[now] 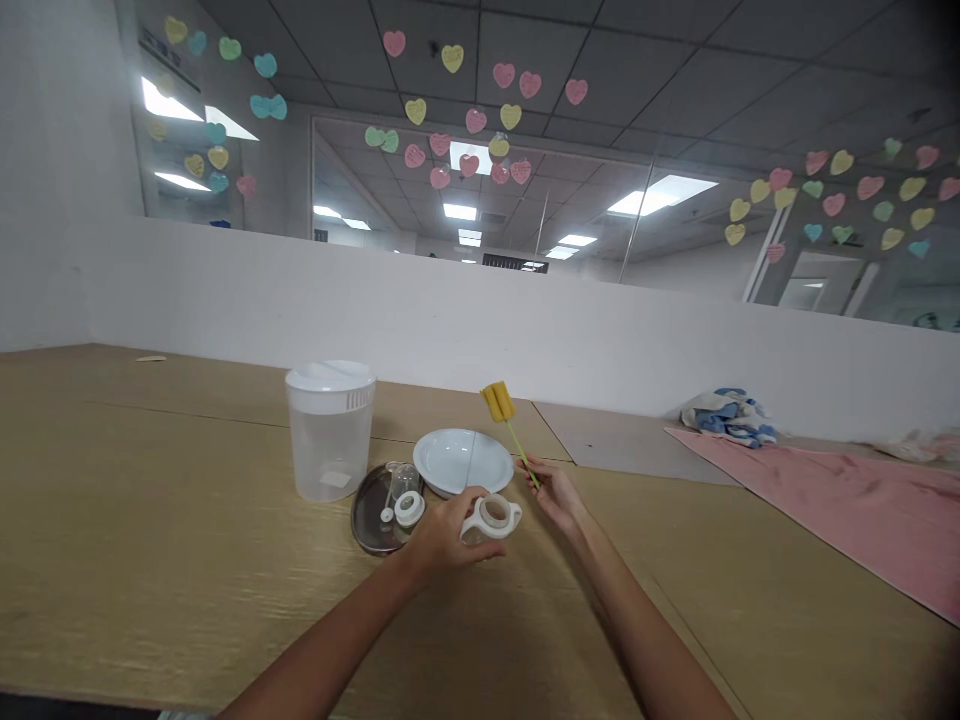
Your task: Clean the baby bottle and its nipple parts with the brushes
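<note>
My left hand (pixel 448 532) grips a baby bottle (pixel 474 533) with a white ring and side handles, its open mouth tilted up toward me. In my right hand (pixel 556 494) is a sponge bottle brush (pixel 498 401), held by its thin green handle with the yellow sponge head pointing up and left. A white bowl (pixel 431 465) stands just behind both hands. Left of my left hand lies a dark oval tray (pixel 367 520). On it rest a white ring-shaped cap (pixel 409 508), a clear dome-like cover (pixel 406 481) and a thin white piece with a round end (pixel 387 515).
A tall translucent bucket with a white lid (pixel 330 430) stands behind the tray on the wooden table (pixel 187 560). To the right are a pink cloth (pixel 840 500) and a crumpled blue-and-white cloth (pixel 729 417). A low white wall (pixel 450 330) closes off the back.
</note>
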Available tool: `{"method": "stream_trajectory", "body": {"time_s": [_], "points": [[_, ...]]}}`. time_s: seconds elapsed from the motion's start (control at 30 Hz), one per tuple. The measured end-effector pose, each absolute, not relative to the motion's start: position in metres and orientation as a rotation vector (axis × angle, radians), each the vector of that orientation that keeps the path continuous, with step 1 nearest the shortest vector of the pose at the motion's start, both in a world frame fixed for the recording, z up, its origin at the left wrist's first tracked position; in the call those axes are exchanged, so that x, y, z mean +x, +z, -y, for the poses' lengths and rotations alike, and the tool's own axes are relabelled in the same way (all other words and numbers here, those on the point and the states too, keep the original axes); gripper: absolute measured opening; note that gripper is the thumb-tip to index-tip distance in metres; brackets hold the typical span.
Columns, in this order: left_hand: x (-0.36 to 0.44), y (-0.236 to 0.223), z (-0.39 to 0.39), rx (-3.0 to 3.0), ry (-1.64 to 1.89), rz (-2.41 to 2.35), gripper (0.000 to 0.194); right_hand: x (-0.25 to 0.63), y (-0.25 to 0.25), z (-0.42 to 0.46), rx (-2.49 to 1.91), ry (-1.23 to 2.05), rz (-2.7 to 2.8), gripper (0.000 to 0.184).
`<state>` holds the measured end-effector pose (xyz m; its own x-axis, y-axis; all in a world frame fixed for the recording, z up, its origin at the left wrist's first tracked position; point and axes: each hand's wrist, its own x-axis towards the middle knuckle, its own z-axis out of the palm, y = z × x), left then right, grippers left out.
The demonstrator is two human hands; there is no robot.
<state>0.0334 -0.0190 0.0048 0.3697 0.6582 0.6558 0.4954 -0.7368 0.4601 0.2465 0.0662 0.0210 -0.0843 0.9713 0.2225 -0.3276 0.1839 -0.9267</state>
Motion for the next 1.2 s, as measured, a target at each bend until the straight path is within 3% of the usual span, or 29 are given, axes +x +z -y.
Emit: {"method": "stream_trajectory", "body": {"time_s": [0.17, 0.37, 0.6, 0.83, 1.07, 1.2], "points": [[0.028, 0.012, 0.015, 2.071, 1.780, -1.183, 0.061, 0.246, 0.036, -0.051, -0.705, 1.549, 0.995, 0.026], [0.006, 0.019, -0.003, 1.982, 2.165, -1.522, 0.048, 0.246, 0.043, -0.041, -0.808, 1.548, 1.093, 0.030], [-0.019, 0.022, -0.013, 2.243, 2.122, -1.731, 0.042, 0.245, 0.041, -0.042, -1.136, 1.135, 1.512, 0.038], [-0.026, 0.024, -0.005, 2.780, 1.770, -1.745, 0.040, 0.245, 0.044, -0.042, -0.928, 0.547, 1.742, 0.035], [-0.011, 0.027, 0.004, 3.043, 1.696, -1.448, 0.037, 0.220, 0.035, -0.025, -0.852, 0.363, 1.861, 0.041], [-0.007, 0.032, 0.007, 3.015, 1.738, -1.561, 0.035, 0.214, 0.032, -0.022, -0.844, 0.297, 1.867, 0.041]]}}
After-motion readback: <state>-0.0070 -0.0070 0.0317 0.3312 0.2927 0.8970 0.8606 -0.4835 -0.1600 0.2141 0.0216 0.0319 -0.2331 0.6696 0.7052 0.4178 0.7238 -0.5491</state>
